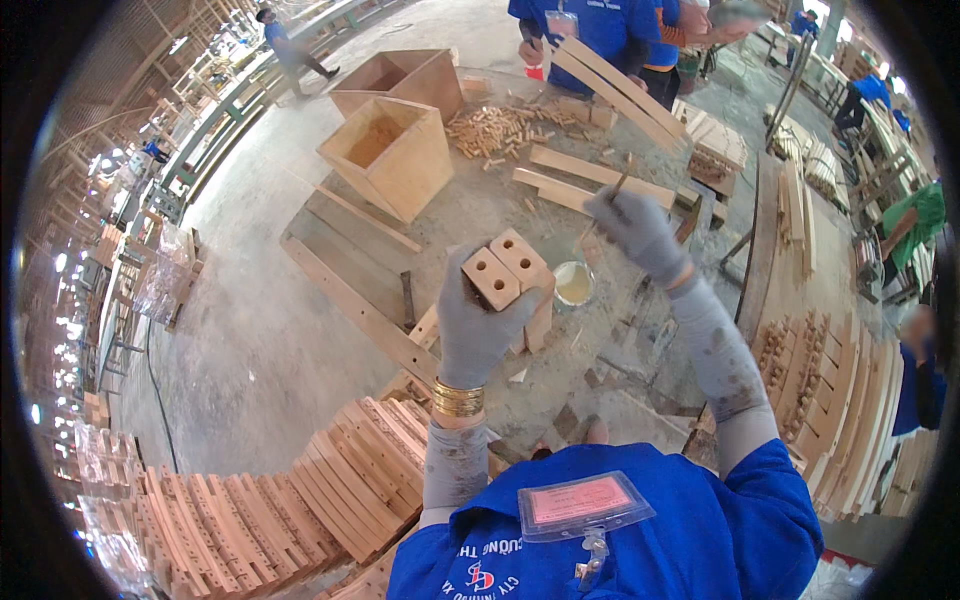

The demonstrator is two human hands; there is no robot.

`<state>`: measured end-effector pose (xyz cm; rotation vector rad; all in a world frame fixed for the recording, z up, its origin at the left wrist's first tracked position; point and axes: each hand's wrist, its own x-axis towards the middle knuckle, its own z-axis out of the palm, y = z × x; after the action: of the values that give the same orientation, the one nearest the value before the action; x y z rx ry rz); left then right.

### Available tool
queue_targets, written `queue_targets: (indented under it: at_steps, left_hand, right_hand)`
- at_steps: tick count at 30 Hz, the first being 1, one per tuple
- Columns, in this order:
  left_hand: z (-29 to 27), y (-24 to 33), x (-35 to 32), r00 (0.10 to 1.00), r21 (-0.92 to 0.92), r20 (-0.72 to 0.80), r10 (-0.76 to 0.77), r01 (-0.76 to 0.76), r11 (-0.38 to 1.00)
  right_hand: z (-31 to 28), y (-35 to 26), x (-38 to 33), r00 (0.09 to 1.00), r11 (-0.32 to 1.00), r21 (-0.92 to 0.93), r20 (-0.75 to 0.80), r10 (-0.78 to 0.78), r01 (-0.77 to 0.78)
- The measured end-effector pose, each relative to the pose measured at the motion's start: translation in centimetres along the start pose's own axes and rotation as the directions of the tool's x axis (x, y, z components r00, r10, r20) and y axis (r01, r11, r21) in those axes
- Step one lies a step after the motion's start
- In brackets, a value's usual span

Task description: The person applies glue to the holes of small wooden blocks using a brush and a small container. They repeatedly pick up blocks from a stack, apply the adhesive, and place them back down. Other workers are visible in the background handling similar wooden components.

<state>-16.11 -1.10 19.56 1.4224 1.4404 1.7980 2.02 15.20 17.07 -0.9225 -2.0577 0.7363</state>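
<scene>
My gloved left hand [474, 335] is closed round two wooden bars [505, 268] held side by side, their drilled end faces turned up. Each end shows two round holes. My gloved right hand [640, 236] is raised to the right of the bars, fingers closed round a thin stick [624, 172] whose top sticks out above the fist. Whether the stick's lower end is a brush I cannot tell. Just right of the bars, below my right hand, stands a round pot [573, 284] with a pale, cream-coloured content.
Two wooden boxes [395, 175] stand ahead, beside a heap of dowels [492, 130]. Drilled wooden parts [240, 530] are stacked at lower left, more [800, 380] at right. A hammer-like tool [408, 299] lies left of my left hand. A co-worker [590, 40] in blue stands opposite with wooden strips.
</scene>
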Motion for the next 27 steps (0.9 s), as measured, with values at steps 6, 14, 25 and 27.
queue_targets:
  at_steps: [6,14,25,27]
  left_hand:
    - [-1.1,-2.2,0.0,0.991,0.012,0.095,0.094,-0.096,0.995]
    - [-0.8,-2.3,-0.1,0.994,0.073,0.028,0.102,-0.104,0.992]
    - [-0.4,-1.9,0.4,0.991,0.065,0.03,0.134,-0.136,0.989]
    - [-0.5,-1.7,0.4,0.99,0.087,0.033,0.14,-0.142,0.986]
  right_hand:
    - [8.6,9.6,-4.5,0.99,0.946,-0.326,0.133,0.04,0.005]
    - [10.7,10.8,-5.0,0.989,0.98,-0.197,0.136,0.055,-0.027]
    - [8.9,9.0,-6.0,0.993,0.989,0.089,0.036,0.112,-0.115]
    - [7.0,7.8,-5.4,0.944,0.877,0.354,0.07,0.323,-0.326]
